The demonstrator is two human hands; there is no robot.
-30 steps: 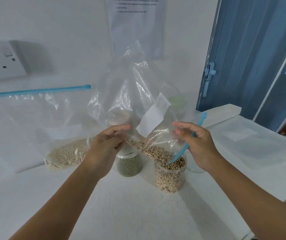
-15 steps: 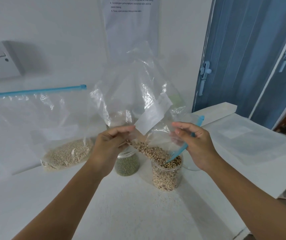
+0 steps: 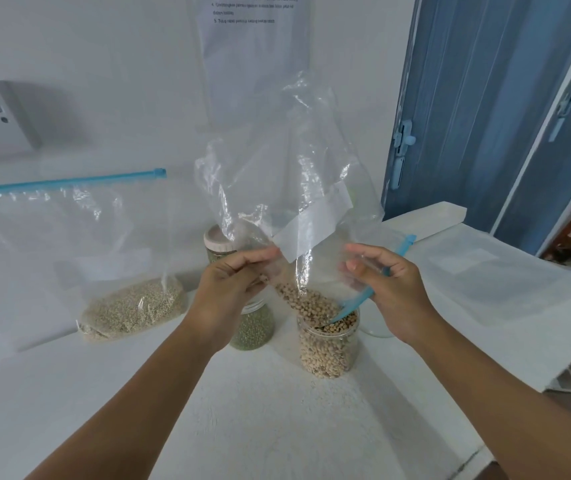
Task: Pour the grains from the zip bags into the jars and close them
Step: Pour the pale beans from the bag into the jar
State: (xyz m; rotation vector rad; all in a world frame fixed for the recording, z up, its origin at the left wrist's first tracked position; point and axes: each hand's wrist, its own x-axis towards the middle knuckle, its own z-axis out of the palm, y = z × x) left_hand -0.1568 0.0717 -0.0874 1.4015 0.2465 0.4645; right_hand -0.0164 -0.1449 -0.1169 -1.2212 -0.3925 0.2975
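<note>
Now | both grips, left hand [image 3: 228,292] and right hand [image 3: 386,289], pinch zip bag [image 3: 287,174] | over jar [image 3: 329,344]

Clear bag [image 3: 287,161] with blue zip [image 3: 363,299], beige grains [image 3: 327,344], green grains [image 3: 253,329].

3 zip bags [image 3: 287,161] [image 3: 69,244] [image 3: 505,282], 3 jars [image 3: 329,344] [image 3: 253,327] [image 3: 220,242], 2 hands [image 3: 228,292] [image 3: 391,292].
</note>
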